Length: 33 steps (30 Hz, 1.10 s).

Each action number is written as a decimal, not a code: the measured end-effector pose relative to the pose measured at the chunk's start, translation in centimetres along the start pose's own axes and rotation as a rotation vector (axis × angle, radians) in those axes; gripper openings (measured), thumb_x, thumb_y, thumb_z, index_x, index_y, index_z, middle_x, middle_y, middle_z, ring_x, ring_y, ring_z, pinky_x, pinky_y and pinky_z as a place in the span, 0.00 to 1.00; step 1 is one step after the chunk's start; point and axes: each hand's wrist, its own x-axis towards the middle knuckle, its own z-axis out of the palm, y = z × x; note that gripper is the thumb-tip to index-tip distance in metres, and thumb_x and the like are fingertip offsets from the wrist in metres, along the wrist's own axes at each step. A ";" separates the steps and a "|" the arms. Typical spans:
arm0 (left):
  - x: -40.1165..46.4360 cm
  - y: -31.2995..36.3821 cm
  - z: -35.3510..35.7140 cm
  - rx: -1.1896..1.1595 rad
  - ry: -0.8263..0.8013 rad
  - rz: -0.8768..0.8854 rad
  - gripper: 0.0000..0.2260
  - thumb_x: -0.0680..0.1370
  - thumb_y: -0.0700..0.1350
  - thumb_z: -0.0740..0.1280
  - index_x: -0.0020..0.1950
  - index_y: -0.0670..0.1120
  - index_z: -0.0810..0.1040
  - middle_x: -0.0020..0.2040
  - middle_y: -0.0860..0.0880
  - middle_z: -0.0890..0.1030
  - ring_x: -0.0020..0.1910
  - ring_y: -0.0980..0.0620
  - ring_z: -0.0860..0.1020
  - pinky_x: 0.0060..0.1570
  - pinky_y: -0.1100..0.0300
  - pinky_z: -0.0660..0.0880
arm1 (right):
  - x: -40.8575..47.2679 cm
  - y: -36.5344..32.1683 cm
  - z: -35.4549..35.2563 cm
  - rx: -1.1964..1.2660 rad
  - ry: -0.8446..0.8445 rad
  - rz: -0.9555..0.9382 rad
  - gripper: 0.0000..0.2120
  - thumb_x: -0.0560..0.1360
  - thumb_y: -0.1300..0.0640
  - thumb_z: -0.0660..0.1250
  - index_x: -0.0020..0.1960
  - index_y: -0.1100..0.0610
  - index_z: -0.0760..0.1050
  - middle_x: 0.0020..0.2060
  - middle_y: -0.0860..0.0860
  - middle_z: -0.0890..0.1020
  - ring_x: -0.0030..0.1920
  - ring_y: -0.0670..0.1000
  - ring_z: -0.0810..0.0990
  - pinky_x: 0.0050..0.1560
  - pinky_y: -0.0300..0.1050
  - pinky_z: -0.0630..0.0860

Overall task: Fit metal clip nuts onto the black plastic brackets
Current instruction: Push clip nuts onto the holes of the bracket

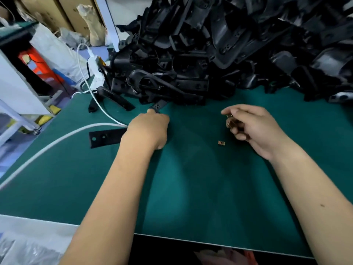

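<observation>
Forearms: both reach from the near desk edge out over the green desk (191, 188), the nearest things in view.
Bracket in hand: left hand (149, 129) pinches the near tip of a black plastic bracket (159, 106) that sticks out from the foot of the pile; the fingers curl round it, the thumb tip showing just left of the strip.
Bracket handling: likely light and stiff, a moulded strip with small holes; it lies partly under other parts, so I judge a straight pull toward the body, from the free end already held, would serve best.
Clip nuts in hand: right hand (254, 127) holds a few brass-coloured clip nuts (230, 121) in a narrow grip, fingers curled, the nuts at the fingertips; exact count is too small to tell.
Clip nut handling: tiny, hard, springy sheet metal, probably slick and easy to drop; best taken by the flat sides between thumb and forefinger, open mouth facing the bracket edge.
Loose nut: one loose clip nut (221, 143) lies on the desk just below and left of the right grip, apart from it.
Pile: a heap of brackets (229, 50) rises beyond both grips.
Flat piece: a black flat part (105, 137) with holes lies left of the left wrist.
Cable: a white cable (57, 142) runs past that part toward the left grip.
</observation>
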 end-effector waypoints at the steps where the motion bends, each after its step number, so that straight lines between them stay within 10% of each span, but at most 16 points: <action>1: 0.2 0.1 -0.2 -0.002 -0.012 0.006 0.31 0.75 0.40 0.74 0.77 0.48 0.68 0.73 0.40 0.67 0.69 0.36 0.73 0.68 0.43 0.74 | 0.0 0.1 -0.1 -0.001 0.002 -0.002 0.12 0.85 0.58 0.62 0.52 0.57 0.85 0.36 0.53 0.79 0.32 0.48 0.74 0.25 0.37 0.66; 10: 2.1 5.4 -0.5 -0.222 0.074 0.304 0.33 0.71 0.54 0.81 0.73 0.53 0.74 0.68 0.47 0.72 0.67 0.41 0.73 0.71 0.45 0.68 | 0.4 -0.2 -1.9 -0.200 0.016 -0.035 0.10 0.83 0.62 0.64 0.50 0.56 0.83 0.31 0.51 0.77 0.27 0.45 0.70 0.24 0.36 0.63; 15: 4.8 9.6 0.1 -0.729 0.296 0.374 0.11 0.76 0.57 0.75 0.44 0.51 0.79 0.41 0.56 0.80 0.40 0.60 0.79 0.35 0.65 0.70 | 0.5 -0.1 -4.7 -0.285 0.017 -0.133 0.10 0.83 0.64 0.63 0.54 0.52 0.80 0.31 0.53 0.79 0.25 0.46 0.71 0.23 0.35 0.63; 19: 6.3 11.5 2.3 -0.766 0.408 0.422 0.10 0.83 0.53 0.67 0.54 0.47 0.79 0.47 0.51 0.82 0.48 0.51 0.80 0.48 0.54 0.75 | 0.4 0.3 -5.8 -0.197 0.089 -0.154 0.05 0.82 0.64 0.65 0.50 0.55 0.75 0.33 0.55 0.84 0.25 0.49 0.75 0.21 0.37 0.62; 23: 6.8 10.4 3.2 -0.919 0.477 0.592 0.10 0.84 0.51 0.66 0.62 0.49 0.80 0.51 0.58 0.82 0.52 0.64 0.79 0.52 0.72 0.72 | 0.4 0.6 -5.5 -0.136 0.199 -0.181 0.06 0.82 0.65 0.65 0.48 0.57 0.76 0.35 0.55 0.85 0.27 0.50 0.76 0.22 0.39 0.65; 29: 7.1 10.1 3.3 -1.114 0.439 0.679 0.08 0.85 0.46 0.65 0.62 0.46 0.80 0.47 0.61 0.80 0.46 0.64 0.78 0.49 0.70 0.72 | 0.3 0.7 -5.3 -0.045 0.234 -0.184 0.04 0.80 0.66 0.70 0.48 0.58 0.81 0.39 0.55 0.87 0.34 0.49 0.82 0.26 0.40 0.72; 33: 7.2 10.0 3.5 -1.330 0.329 0.683 0.09 0.87 0.45 0.61 0.61 0.44 0.79 0.47 0.49 0.79 0.48 0.52 0.78 0.51 0.53 0.79 | 0.3 0.8 -5.3 -0.020 0.224 -0.206 0.08 0.79 0.70 0.69 0.48 0.59 0.81 0.36 0.51 0.87 0.34 0.47 0.82 0.28 0.39 0.74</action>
